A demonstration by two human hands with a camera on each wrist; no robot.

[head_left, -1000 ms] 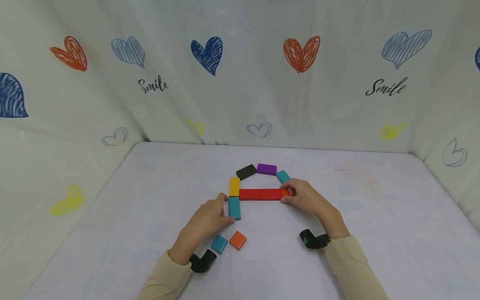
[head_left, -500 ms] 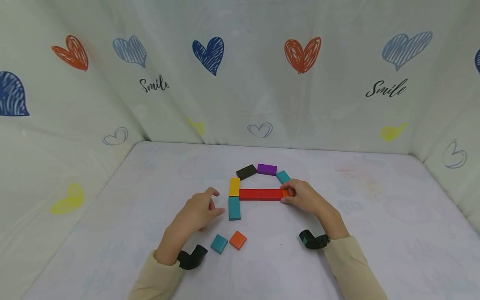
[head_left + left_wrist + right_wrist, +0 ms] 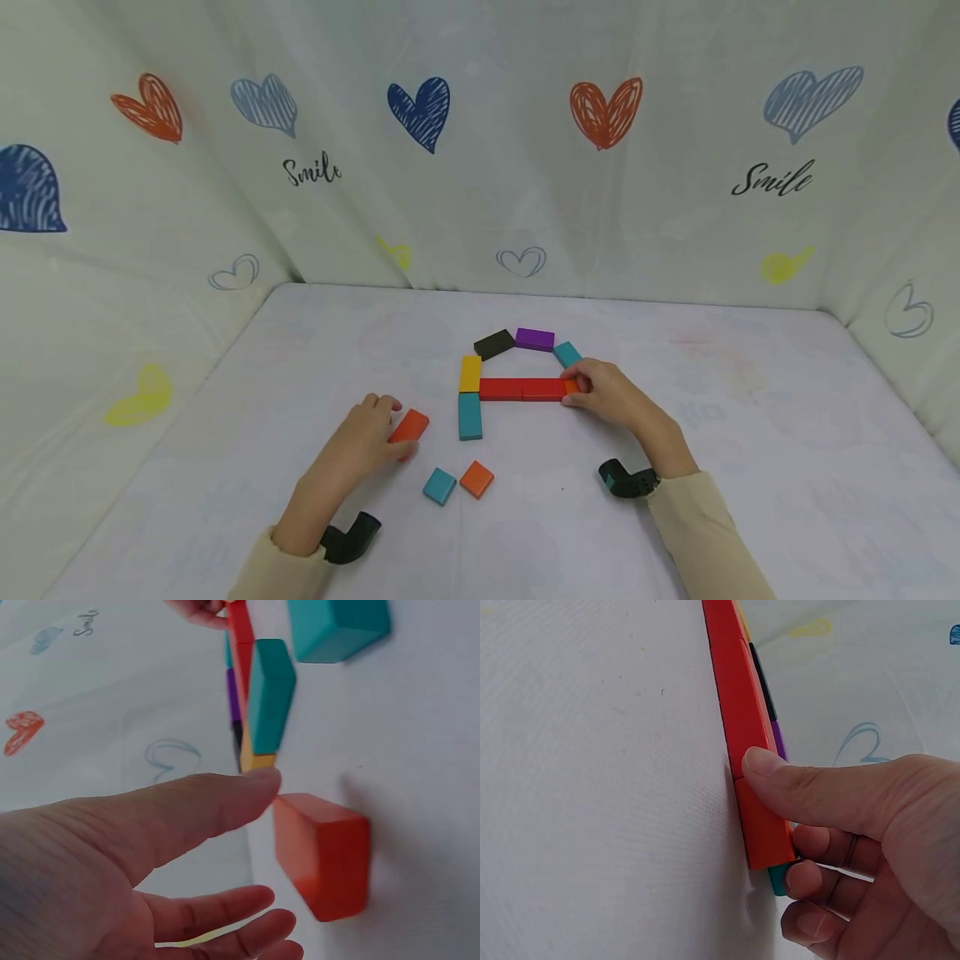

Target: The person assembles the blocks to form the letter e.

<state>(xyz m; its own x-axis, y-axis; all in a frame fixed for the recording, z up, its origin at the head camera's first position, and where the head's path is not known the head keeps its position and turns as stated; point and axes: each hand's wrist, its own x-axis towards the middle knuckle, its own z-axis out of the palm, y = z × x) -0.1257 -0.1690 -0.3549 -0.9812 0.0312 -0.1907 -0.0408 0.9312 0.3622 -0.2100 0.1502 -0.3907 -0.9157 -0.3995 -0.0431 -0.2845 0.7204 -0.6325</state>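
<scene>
In the head view my left hand [image 3: 367,437] hovers around a red-orange block [image 3: 408,426] on the table. The left wrist view shows its thumb beside that block [image 3: 322,855], with the fingers spread and not closed on it. My right hand [image 3: 611,393] pinches an orange block [image 3: 765,836] at the right end of two red blocks [image 3: 522,389], its thumb overlapping their joint. A yellow block [image 3: 470,373] and a teal block [image 3: 470,417] line up at the left end of the red row. Behind are black [image 3: 494,344], purple [image 3: 535,339] and teal [image 3: 567,354] blocks in an arc.
Nearer the front, a small teal square block [image 3: 439,486] and an orange square block [image 3: 477,479] lie side by side. The white table [image 3: 750,467] meets a cloth backdrop [image 3: 495,183] at its far edge. Each wrist wears a black camera [image 3: 628,479].
My left hand has left the teal block at the left of the shape and moved left and back toward me, to the red-orange block. The right hand stays in place.
</scene>
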